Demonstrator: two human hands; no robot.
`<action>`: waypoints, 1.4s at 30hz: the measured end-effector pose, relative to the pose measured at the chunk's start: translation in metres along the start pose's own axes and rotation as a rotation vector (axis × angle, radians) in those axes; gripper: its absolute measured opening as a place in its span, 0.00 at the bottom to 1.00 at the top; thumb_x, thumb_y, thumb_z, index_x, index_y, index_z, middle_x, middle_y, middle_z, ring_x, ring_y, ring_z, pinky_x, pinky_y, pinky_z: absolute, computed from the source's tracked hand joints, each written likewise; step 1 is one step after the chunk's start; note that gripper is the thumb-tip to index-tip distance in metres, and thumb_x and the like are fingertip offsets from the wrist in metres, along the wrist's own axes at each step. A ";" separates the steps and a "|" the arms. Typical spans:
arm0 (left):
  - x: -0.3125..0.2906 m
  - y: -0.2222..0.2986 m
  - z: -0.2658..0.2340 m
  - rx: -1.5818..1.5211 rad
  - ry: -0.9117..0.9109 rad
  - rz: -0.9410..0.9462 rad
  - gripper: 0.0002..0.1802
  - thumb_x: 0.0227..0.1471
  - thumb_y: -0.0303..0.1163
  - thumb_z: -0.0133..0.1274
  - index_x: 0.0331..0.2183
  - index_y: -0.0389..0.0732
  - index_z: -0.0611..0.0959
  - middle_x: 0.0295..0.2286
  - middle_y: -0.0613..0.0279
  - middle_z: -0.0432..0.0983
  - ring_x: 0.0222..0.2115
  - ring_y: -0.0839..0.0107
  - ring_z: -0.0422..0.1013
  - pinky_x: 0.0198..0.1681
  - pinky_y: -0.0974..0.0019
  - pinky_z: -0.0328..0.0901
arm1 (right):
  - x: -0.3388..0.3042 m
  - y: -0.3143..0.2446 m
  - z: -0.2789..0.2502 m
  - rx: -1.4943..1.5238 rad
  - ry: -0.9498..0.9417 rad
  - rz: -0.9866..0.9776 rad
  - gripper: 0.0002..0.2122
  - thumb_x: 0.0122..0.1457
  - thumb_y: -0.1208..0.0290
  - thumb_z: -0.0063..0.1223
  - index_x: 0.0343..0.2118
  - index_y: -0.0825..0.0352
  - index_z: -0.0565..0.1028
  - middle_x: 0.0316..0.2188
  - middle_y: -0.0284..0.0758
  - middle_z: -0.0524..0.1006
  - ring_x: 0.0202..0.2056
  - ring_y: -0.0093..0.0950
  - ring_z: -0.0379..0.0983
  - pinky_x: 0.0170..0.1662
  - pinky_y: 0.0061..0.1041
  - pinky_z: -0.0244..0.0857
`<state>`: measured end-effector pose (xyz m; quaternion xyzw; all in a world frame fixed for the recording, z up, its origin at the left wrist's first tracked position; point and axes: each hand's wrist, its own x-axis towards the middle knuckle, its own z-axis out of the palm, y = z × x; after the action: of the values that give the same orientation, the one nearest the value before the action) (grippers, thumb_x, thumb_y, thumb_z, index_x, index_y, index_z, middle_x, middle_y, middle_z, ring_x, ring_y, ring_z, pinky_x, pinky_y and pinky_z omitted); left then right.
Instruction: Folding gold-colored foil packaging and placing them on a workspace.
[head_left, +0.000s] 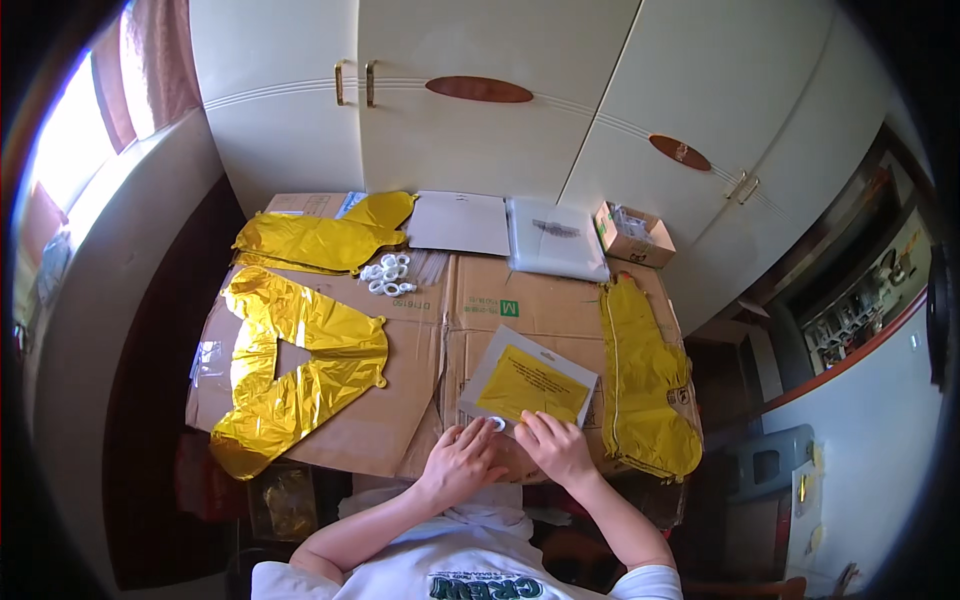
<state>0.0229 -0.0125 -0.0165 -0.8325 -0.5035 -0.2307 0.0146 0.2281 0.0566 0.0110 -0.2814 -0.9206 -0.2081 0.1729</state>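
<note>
A flat clear packet (487, 385) with a hang hole and folded yellow foil inside lies tilted on the cardboard in front of me. My right hand (556, 448) is closed at its lower edge, thumb and fingers pinching there. Just left of it, my left hand (462, 463) has its fingers drawn together at a small white ring-shaped roll (497, 424), by the packet's lower left corner. The fingertips partly hide how the roll is held. Flat gold foil balloons lie around: an A-shaped one (345, 375) to the left, another (300, 243) at the far left, more (640, 385) at the right.
Beyond the packet are a pile of white ring rolls (388, 272), thin clear straws (430, 267), a pale sheet (460, 224), stacked clear plastic bags (555, 255) and a small open carton (628, 243). Flattened cardboard (405, 400) covers the table; pale cabinets (480, 140) stand behind it.
</note>
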 end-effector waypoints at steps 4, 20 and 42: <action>0.008 0.002 -0.004 0.045 -0.017 -0.032 0.28 0.51 0.52 0.56 0.43 0.38 0.82 0.54 0.53 0.70 0.57 0.61 0.63 0.54 0.55 0.61 | 0.008 0.009 -0.007 0.038 0.052 0.087 0.07 0.56 0.70 0.54 0.37 0.60 0.72 0.40 0.30 0.78 0.40 0.26 0.77 0.34 0.28 0.73; 0.050 0.012 0.007 0.021 -0.107 -0.095 0.30 0.49 0.52 0.56 0.45 0.37 0.79 0.46 0.60 0.74 0.46 0.70 0.66 0.44 0.65 0.60 | 0.014 0.012 0.002 0.120 0.060 0.134 0.03 0.56 0.71 0.54 0.33 0.61 0.73 0.39 0.30 0.79 0.39 0.26 0.78 0.35 0.28 0.74; 0.055 0.003 0.011 -0.085 -0.196 0.138 0.44 0.47 0.63 0.53 0.50 0.32 0.74 0.52 0.49 0.69 0.59 0.54 0.60 0.65 0.52 0.48 | 0.011 0.002 0.002 0.084 0.047 0.127 0.05 0.56 0.70 0.53 0.36 0.60 0.74 0.40 0.30 0.79 0.41 0.26 0.78 0.36 0.27 0.73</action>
<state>0.0505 0.0343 -0.0039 -0.8835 -0.4340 -0.1676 -0.0542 0.2209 0.0641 0.0147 -0.3268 -0.9045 -0.1647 0.2190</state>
